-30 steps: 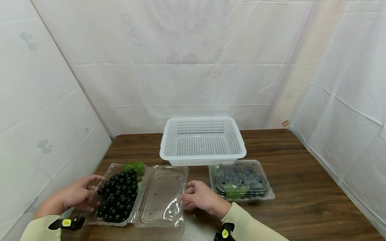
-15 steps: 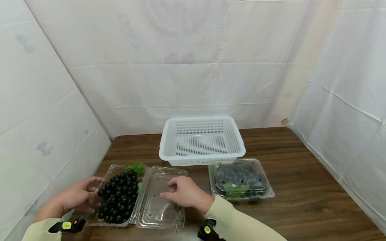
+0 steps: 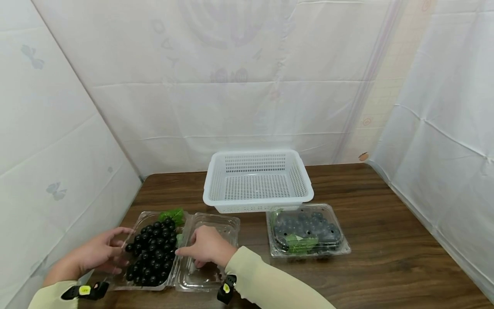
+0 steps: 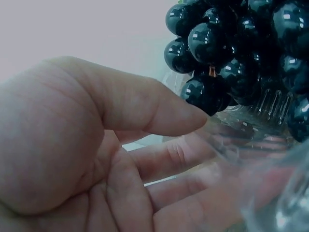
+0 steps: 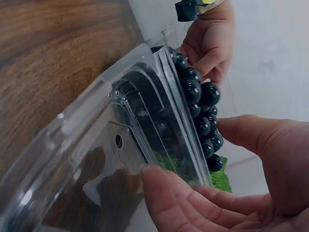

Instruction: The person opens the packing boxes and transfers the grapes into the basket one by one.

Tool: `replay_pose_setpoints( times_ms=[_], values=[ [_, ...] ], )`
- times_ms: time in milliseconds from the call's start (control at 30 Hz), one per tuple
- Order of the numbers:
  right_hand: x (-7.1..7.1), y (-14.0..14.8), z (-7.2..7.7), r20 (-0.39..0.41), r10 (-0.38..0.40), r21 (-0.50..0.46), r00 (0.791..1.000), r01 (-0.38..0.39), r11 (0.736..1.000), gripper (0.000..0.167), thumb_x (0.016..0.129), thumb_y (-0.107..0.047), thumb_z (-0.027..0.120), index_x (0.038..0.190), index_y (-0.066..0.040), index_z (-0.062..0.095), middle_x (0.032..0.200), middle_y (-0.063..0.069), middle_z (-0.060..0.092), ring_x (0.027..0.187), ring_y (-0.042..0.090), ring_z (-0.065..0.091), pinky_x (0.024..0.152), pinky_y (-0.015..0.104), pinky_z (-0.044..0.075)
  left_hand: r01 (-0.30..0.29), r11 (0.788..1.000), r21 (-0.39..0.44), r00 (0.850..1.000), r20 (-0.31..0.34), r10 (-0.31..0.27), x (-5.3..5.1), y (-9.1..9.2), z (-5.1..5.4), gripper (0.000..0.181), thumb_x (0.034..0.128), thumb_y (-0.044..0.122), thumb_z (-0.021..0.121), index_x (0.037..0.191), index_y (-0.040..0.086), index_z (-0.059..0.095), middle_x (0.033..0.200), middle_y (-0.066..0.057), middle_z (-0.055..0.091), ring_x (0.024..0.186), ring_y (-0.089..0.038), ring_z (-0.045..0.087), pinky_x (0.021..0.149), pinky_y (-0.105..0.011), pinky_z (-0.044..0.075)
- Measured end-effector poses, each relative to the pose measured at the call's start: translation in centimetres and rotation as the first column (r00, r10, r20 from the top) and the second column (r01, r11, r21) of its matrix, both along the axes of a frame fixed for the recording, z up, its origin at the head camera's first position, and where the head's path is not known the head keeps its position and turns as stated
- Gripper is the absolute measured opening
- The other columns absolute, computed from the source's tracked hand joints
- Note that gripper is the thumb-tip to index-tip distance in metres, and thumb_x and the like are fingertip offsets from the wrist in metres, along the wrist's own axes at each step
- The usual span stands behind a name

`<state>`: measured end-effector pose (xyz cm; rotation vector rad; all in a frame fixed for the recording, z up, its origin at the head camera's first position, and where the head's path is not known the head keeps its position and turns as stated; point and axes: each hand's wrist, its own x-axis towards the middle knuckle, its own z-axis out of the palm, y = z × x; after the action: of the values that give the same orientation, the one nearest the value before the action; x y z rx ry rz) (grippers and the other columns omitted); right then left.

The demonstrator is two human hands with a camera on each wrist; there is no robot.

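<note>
A bunch of dark grapes (image 3: 152, 253) with a green leaf (image 3: 172, 216) at its far end lies in an opened clear plastic box (image 3: 135, 285) at the left. My left hand (image 3: 101, 251) holds the box's left edge; in the left wrist view its thumb tip lies on the clear edge and the other fingers show behind the plastic. Over the folded-out lid (image 3: 216, 221) is my right hand (image 3: 208, 246), holding nothing. Its thumb (image 5: 246, 133) reaches the grapes' right side; whether it touches them I cannot tell. The other fingers are loosely bent above the lid.
Behind the boxes stands a white perforated basket (image 3: 257, 204) with nothing in it. A second clear box (image 3: 308, 231), lid closed over grapes and leaves, sits at the right, close to the basket's front. White sheets (image 3: 247, 107) surround the brown table (image 3: 386, 240).
My right hand has left the lid's right edge and moved left across it to the grapes. The lid lies flat as before. My left hand stays at the box's left edge.
</note>
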<state>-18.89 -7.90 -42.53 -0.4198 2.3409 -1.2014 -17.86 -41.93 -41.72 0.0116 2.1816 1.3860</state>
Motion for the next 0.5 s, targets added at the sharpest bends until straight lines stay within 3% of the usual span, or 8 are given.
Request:
replay_pose_setpoints(
  times_ms=[167,500],
  values=[
    [0.1,-0.7,-0.4,-0.024,-0.014,0.033,1.0,0.014,0.999,0.055,0.086,-0.042,0.082,0.05,-0.014,0.052,0.049,0.009,0.064,0.046,0.019,0.066,0.044,0.032,0.051,0.022,0.999,0.043,1.0,0.005,-0.022,0.1,0.3,0.0,0.066,0.0996,-0.003,0.046,0.153,-0.01,0.008,0.101,-0.013,0.059,0.093,-0.034,0.072,0.07,-0.05,0.063],
    [-0.2,0.4,-1.0,-0.072,0.005,0.053,0.997,-0.001,0.999,0.062,0.087,-0.038,0.082,0.042,-0.016,0.045,0.046,0.008,0.062,0.048,0.022,0.068,0.041,0.028,0.045,0.035,0.999,0.018,0.998,-0.06,-0.034,0.5,2.0,-0.5,0.065,0.0964,-0.004,0.048,0.151,-0.012,0.013,0.099,-0.013,0.057,0.089,-0.033,0.073,0.067,-0.049,0.064]
  ],
)
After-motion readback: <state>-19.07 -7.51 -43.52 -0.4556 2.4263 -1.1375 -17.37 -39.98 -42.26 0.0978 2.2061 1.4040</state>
